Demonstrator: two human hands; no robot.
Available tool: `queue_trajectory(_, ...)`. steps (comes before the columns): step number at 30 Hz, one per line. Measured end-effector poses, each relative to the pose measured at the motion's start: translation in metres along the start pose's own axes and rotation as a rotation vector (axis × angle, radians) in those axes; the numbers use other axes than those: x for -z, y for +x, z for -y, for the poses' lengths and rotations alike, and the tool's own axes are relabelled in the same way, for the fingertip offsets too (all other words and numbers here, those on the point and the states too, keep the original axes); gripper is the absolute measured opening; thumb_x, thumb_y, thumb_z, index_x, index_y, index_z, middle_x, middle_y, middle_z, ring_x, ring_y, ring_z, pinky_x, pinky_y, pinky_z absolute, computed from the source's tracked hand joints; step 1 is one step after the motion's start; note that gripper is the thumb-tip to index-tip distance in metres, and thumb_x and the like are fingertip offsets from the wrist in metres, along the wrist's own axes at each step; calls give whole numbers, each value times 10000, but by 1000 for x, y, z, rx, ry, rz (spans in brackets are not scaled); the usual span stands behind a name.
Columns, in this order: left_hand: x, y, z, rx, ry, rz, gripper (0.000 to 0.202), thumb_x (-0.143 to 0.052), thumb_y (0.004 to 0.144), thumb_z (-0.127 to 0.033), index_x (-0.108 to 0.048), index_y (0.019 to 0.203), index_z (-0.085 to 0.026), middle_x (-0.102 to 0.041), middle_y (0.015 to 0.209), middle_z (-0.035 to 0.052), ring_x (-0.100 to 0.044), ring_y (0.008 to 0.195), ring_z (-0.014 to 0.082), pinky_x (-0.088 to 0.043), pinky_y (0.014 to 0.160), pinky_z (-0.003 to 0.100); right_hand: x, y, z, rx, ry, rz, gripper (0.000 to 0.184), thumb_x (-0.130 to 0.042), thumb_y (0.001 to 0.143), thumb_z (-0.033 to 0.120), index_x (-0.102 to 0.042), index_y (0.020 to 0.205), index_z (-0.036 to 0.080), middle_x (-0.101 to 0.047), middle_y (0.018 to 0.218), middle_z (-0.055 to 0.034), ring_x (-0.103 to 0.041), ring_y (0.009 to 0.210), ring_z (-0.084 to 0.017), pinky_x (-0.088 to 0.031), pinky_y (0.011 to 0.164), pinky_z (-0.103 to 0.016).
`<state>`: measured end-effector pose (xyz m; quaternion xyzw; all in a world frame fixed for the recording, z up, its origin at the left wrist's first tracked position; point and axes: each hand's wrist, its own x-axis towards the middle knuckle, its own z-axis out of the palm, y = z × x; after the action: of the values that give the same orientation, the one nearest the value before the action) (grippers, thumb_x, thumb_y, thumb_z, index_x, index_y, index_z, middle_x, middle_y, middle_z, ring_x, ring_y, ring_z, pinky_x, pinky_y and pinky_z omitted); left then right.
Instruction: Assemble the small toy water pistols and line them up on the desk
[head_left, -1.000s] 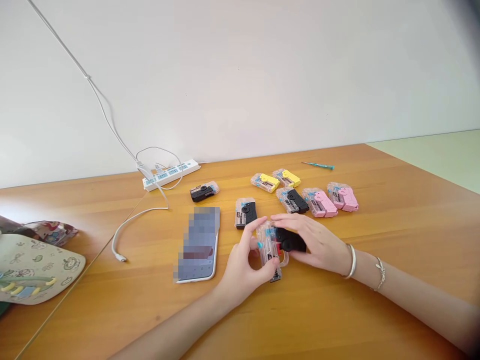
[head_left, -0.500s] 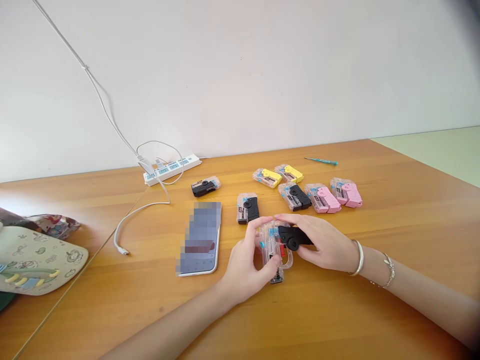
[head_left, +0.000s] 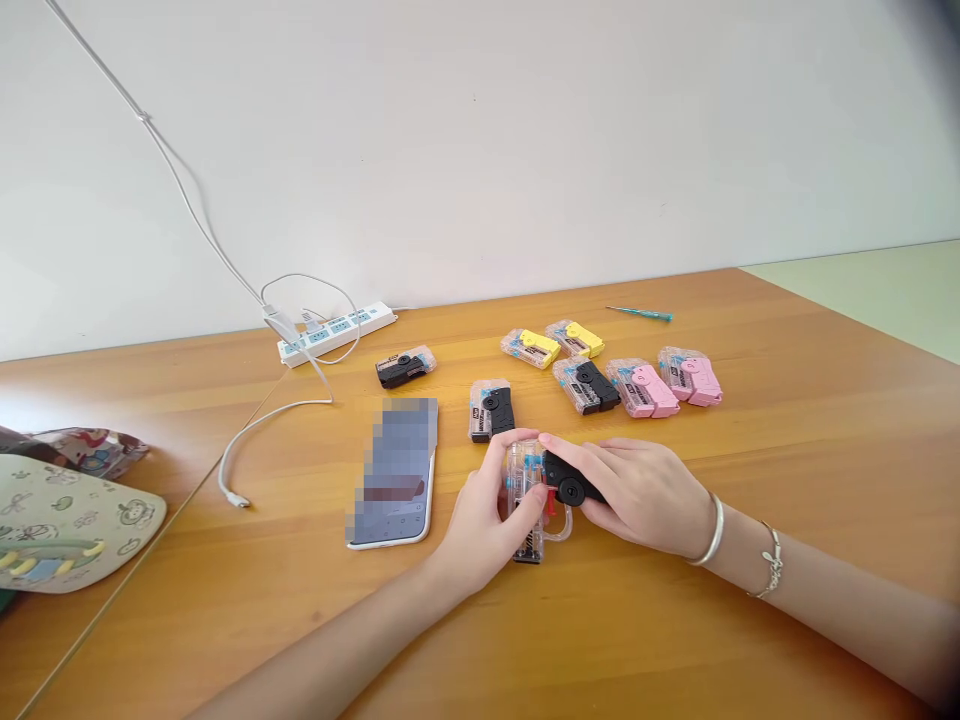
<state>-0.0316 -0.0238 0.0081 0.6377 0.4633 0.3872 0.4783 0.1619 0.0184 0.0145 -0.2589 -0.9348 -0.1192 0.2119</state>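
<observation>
A small folding toy gun (head_left: 525, 532) with a clear body, a black handle and a red trigger is held between both hands, just above the table or resting on it; I cannot tell which. My left hand (head_left: 487, 510) grips the clear body, fingers over its far end and thumb near the red trigger. On the black handle, my right hand (head_left: 645, 490) has its fingers closed, one fingertip reaching the far top edge. The handle stands unfolded, sideways from the body. Just beyond the left fingers lies another black-handled toy gun (head_left: 501, 412), folded up.
Several more folded toy guns lie behind: black (head_left: 405, 367), yellow (head_left: 538, 347) and pink (head_left: 647, 388) ones. A phone (head_left: 394, 480) lies left of my hands. Farther off are a teal screwdriver (head_left: 645, 314), a power strip (head_left: 341, 332) with a white cable (head_left: 247, 430), and a patterned fabric item (head_left: 82, 525).
My left thumb has slid up the clear body toward the trigger. The right fingers have shifted left over the handle, which tilts slightly more downward. The whole view has shifted a little.
</observation>
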Motion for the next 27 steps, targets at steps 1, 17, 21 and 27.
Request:
queue_trajectory(1, 0, 0, 0, 9, -14, 2, 354, -462, 893, -283, -364, 1231, -244, -581, 759, -17, -581, 638, 156, -456, 576, 245, 0, 0, 1, -6, -29, 4, 515, -415, 791, 128, -441, 1305, 119, -714, 808, -46, -595, 562, -180, -415, 537, -305)
queue_trajectory(17, -2, 1, -2, 13, -13, -65, 302, -400, 919, -359, -409, 1185, -217, -583, 833, 12, -561, 756, 179, -457, 680, 278, 1, 1, 4, -90, -183, 10, 479, -462, 782, 160, -534, 1255, 151, -652, 612, 4, -533, 455, -154, -337, 486, -291)
queue_trajectory(21, -2, 1, -3, 46, -57, -65, 356, -402, 923, -375, -372, 1244, -225, -608, 951, 36, -586, 892, 207, -479, 761, 307, -1, 1, 1, -116, -148, -6, 485, -463, 786, 152, -508, 1269, 149, -669, 619, 0, -544, 440, -156, -356, 474, -281)
queue_trajectory(27, -6, -1, -5, 54, -240, -74, 403, -441, 932, -335, -302, 1304, -262, -606, 1136, 44, -570, 1077, 201, -457, 933, 339, -5, 0, -3, -188, -17, -79, 484, -446, 810, 129, -417, 1292, 160, -732, 905, -53, -645, 560, -181, -436, 489, -275)
